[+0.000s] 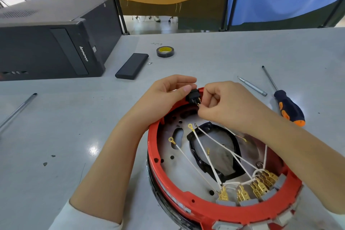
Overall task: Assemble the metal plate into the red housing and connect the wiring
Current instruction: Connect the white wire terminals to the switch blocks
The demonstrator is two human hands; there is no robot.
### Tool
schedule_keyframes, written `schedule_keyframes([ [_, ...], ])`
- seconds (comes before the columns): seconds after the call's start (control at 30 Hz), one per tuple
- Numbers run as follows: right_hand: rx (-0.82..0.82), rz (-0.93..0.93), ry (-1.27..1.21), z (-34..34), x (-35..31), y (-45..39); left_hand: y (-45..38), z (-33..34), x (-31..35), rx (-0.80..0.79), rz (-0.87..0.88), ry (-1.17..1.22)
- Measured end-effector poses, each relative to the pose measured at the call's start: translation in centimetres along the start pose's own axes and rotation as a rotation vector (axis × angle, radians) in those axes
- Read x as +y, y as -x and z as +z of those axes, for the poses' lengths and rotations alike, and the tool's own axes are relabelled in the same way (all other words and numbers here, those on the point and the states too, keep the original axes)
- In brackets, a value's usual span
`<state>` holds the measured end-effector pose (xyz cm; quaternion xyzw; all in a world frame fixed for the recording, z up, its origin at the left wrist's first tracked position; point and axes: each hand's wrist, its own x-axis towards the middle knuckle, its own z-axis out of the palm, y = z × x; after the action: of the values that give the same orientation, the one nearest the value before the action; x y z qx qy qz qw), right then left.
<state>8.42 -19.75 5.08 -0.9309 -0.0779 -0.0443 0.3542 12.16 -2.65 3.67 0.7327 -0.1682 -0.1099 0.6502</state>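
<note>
The round red housing lies on the table in front of me, open side up, with the metal plate inside it. White wires with brass ring ends fan out from a row of brass terminals at the near rim. A black switch sits in the far rim. My left hand grips the switch with thumb and fingers. My right hand pinches a small brass wire end against the switch's pins.
A black computer case stands at the back left. A black flat box, a tape roll and a small screw lie beyond the housing. A screwdriver and a metal bit lie at the right, a rod at the left.
</note>
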Motion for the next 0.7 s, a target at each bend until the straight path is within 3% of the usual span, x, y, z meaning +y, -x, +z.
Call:
schedule_keyframes([
  [0.17,0.034,-0.041,0.148,0.4,0.0,0.1,0.0,0.0,-0.2,-0.003,0.002,-0.063],
  [0.7,0.133,-0.099,0.291,1.1,-1.1,0.5,0.1,0.0,0.0,0.019,-0.033,-0.135],
])
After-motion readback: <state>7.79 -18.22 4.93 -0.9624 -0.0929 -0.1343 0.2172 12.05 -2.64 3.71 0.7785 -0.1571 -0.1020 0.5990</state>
